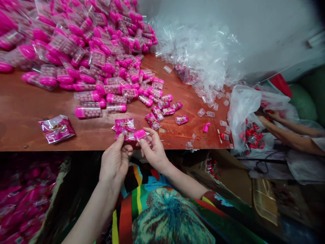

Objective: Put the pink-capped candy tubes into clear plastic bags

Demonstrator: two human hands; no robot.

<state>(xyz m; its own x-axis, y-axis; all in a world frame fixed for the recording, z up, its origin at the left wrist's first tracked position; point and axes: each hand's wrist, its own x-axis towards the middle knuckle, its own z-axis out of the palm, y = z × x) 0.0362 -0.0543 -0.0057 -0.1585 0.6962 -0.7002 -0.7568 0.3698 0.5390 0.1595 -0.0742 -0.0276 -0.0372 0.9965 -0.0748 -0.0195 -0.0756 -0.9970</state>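
My right hand (153, 149) grips a small clear container with a pink cap (140, 135) and pink balls inside. My left hand (118, 152) pinches a pink printed wrapper (129, 136) at the table's front edge, close against the capped end of the container. Just beyond my fingers lie more flat pink wrappers (124, 124). To the left rests a filled pink packet (57, 128). Several small pink packets (152, 120) lie ahead and to the right of my right hand.
A big heap of pink-capped containers (99, 57) covers the table's back left. Clear plastic pieces (200, 54) are piled at the back right. Below left stands a box of pink packets (27, 196). At right, another person's arms (291, 132) reach into a plastic bag (243, 101) with red-capped items.
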